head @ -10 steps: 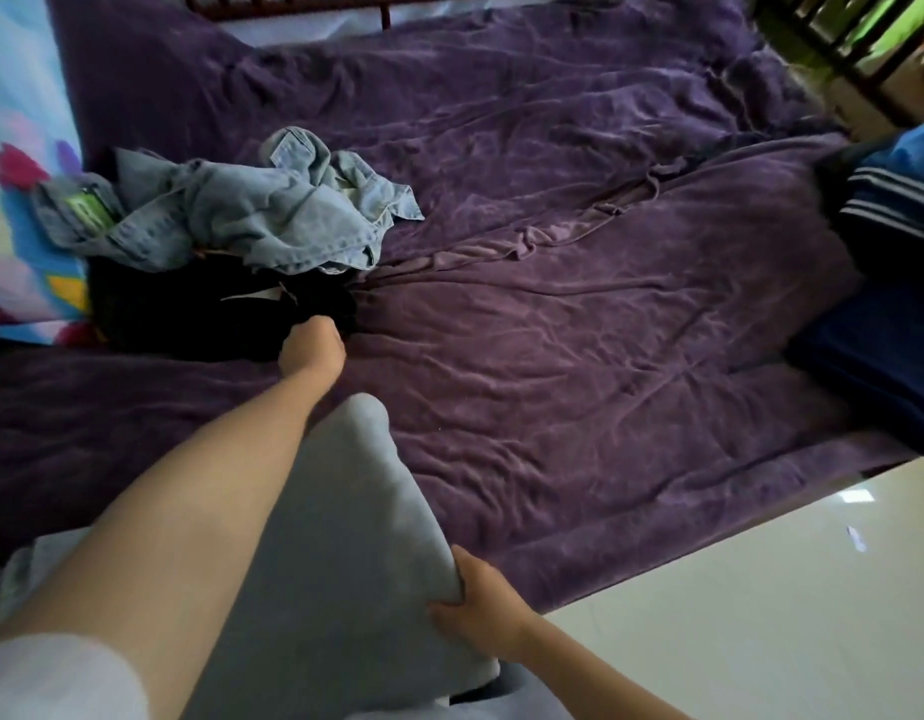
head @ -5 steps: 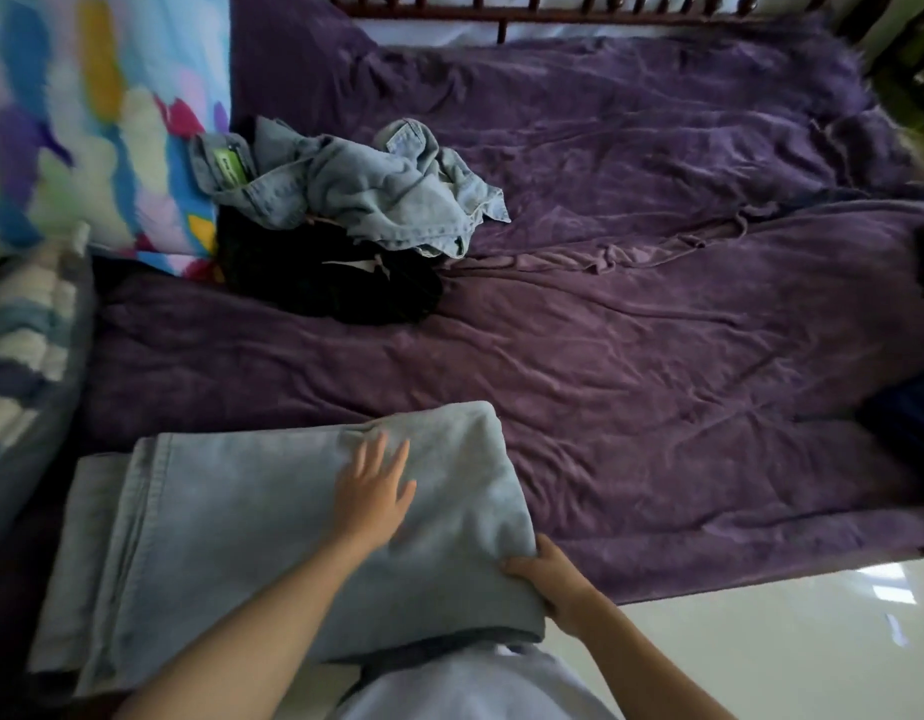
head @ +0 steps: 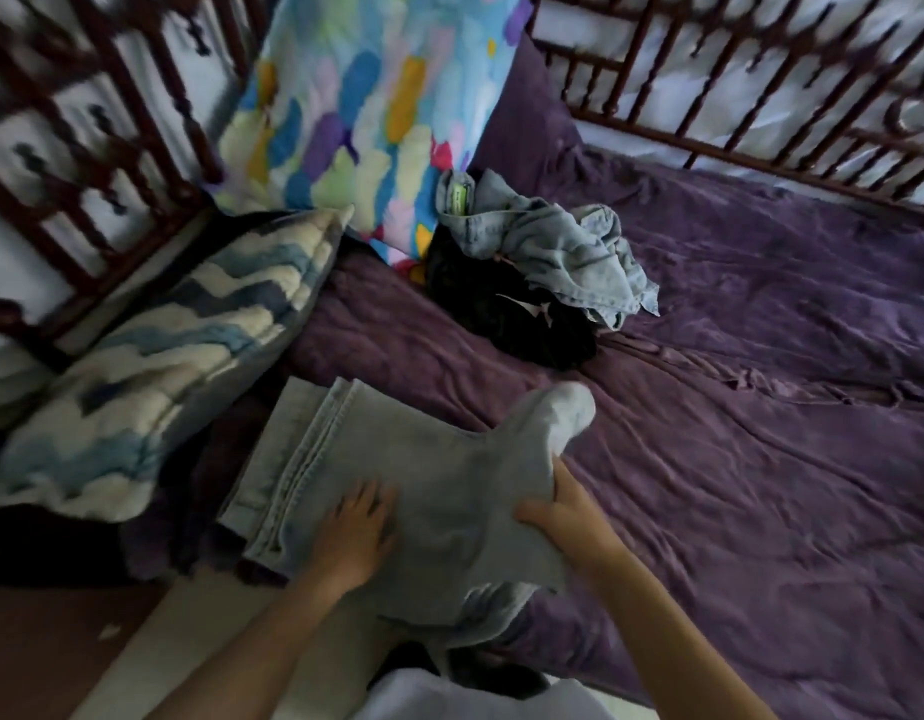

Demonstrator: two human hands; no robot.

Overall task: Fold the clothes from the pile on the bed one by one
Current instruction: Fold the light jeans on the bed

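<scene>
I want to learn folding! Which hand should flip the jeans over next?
Probably the right hand: it grips the raised end of the light jeans, so it could carry that end over. The left hand lies flat on them, pinning the fold.

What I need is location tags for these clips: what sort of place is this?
Most likely a bedroom: a wide purple bedsheet, a dark wooden rail edging it, a colourful pillow leaning in the corner, and pale jeans half folded on the sheet.
</scene>
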